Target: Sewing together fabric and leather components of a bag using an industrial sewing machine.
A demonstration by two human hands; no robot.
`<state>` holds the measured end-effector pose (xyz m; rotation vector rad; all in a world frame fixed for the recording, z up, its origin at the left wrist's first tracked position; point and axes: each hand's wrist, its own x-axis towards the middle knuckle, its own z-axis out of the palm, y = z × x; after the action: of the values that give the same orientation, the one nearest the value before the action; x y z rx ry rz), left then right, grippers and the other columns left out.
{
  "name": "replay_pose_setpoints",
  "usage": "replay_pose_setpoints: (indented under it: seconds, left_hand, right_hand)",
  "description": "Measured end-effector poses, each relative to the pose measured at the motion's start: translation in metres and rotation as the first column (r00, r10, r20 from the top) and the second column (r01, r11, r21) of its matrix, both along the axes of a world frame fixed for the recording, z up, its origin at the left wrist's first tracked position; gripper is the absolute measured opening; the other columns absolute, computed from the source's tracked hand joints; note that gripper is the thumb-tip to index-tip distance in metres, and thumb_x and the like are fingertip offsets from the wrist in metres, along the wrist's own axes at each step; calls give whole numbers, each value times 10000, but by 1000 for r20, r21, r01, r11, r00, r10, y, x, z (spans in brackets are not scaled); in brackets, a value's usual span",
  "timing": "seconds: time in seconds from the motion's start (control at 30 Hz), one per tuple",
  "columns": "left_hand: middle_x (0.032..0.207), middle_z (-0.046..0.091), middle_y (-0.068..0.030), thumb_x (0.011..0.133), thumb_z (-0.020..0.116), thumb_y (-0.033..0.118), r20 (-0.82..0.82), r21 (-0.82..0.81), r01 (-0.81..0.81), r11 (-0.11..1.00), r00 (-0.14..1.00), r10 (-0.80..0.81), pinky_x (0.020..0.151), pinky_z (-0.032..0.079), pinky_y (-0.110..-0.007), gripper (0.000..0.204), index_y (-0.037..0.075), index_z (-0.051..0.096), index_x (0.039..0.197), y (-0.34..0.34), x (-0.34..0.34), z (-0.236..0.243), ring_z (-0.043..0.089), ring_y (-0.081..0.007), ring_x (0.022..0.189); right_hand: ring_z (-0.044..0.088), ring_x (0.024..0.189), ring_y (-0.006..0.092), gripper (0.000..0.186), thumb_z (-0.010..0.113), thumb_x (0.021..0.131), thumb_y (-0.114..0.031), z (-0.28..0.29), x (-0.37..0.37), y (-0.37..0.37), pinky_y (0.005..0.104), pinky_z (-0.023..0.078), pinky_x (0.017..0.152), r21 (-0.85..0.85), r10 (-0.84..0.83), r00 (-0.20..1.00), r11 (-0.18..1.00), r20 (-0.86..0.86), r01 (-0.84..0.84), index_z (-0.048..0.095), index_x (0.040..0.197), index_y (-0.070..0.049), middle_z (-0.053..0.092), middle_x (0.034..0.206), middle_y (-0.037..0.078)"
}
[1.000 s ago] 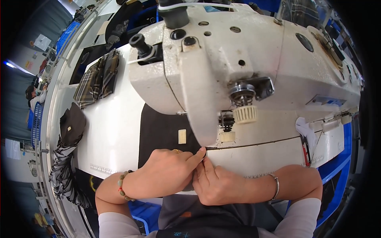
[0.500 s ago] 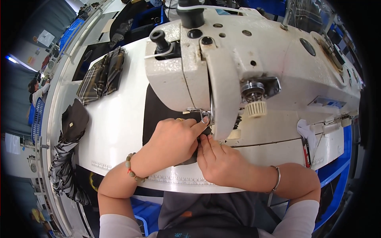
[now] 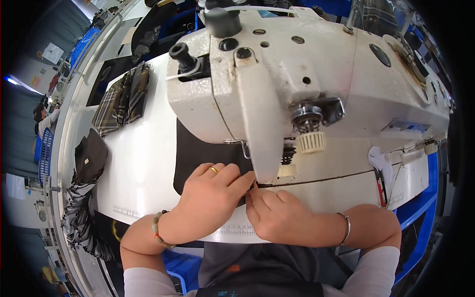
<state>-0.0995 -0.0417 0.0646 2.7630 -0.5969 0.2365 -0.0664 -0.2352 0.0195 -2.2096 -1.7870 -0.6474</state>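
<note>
A piece of dark fabric (image 3: 198,153) lies on the white machine table below the head of a sewing machine (image 3: 307,64). My left hand (image 3: 210,198) rests over the fabric, its fingers bent and the index finger reaching to the fabric's edge beside the presser area. Close against it, my right hand (image 3: 279,213) pinches the near right edge of the fabric between thumb and fingers. The fingertips of both hands nearly meet just in front of the machine's pale lever cover. Needle and presser foot are mostly hidden behind that cover.
Folded plaid fabric (image 3: 122,99) lies at the back left. A bunched stack of dark and striped pieces (image 3: 88,198) hangs over the table's left edge. Red-handled tool (image 3: 381,188) and white cloth (image 3: 380,163) sit at the right. A person (image 3: 47,119) works far left.
Both hands have drawn slightly toward me, away from the needle area, with the fabric edge between them. The machine appears shifted a little left in view.
</note>
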Motion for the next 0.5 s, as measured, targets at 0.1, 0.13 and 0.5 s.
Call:
replay_pose_setpoints:
  seconds: [0.1,0.13,0.5]
  left_hand:
    - [837,536,-30,746,673,102,-20,146,52,988,999,-50,825,465,-375,367,71,691,1111,0,-6,1,579,-214,786]
    - [864,520,-39,782,632,133,-31,248,73,966,997,-68,898,472,-386,354,73,689,1126,0,-7,3,573,-207,820]
    - [862,511,-32,806,614,139,-78,225,105,969,993,-89,906,450,-380,351,82,704,1140,4,-5,3,551,-202,843]
  right_hand:
    - [533,587,133,245,625,707,-165,0,-5,-2,242,372,512,-20,18,1000,1000,16,-17,711,832,28,725,930,244]
    - [533,587,133,245,625,707,-165,-1,-4,-1,242,372,512,-21,17,1000,1000,15,-17,711,832,28,725,930,244]
    - [515,505,108,243,631,679,-157,-3,-4,1,229,358,447,3,7,999,1000,46,-7,710,809,32,725,891,260]
